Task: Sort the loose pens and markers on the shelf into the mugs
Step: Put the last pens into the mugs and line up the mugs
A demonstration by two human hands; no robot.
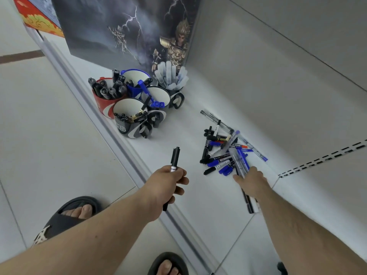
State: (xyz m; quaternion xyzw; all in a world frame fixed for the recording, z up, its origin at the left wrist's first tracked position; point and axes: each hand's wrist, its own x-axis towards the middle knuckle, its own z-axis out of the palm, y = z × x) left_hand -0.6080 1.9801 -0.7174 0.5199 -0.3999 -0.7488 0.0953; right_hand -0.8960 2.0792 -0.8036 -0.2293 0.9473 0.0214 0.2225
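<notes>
1. Pens and markers (226,151) are lying in a loose pile on the white shelf (190,195), toward its right side, well apart from the mugs.
2. I am watching the left hand (168,183) holding a black marker (174,158) upright, fingers curled round its lower barrel, above the shelf's front edge.
3. The right hand (251,180) is reaching into the near end of the pile; it seems to be gripping a clear pen and a dark one, though the fingers are hidden.
4. Five mugs are standing clustered at the back left: a red mug (103,105), a blue mug (135,76), two black-and-white mugs (127,129), and a dark mug (177,98) of frosted pens.
</notes>
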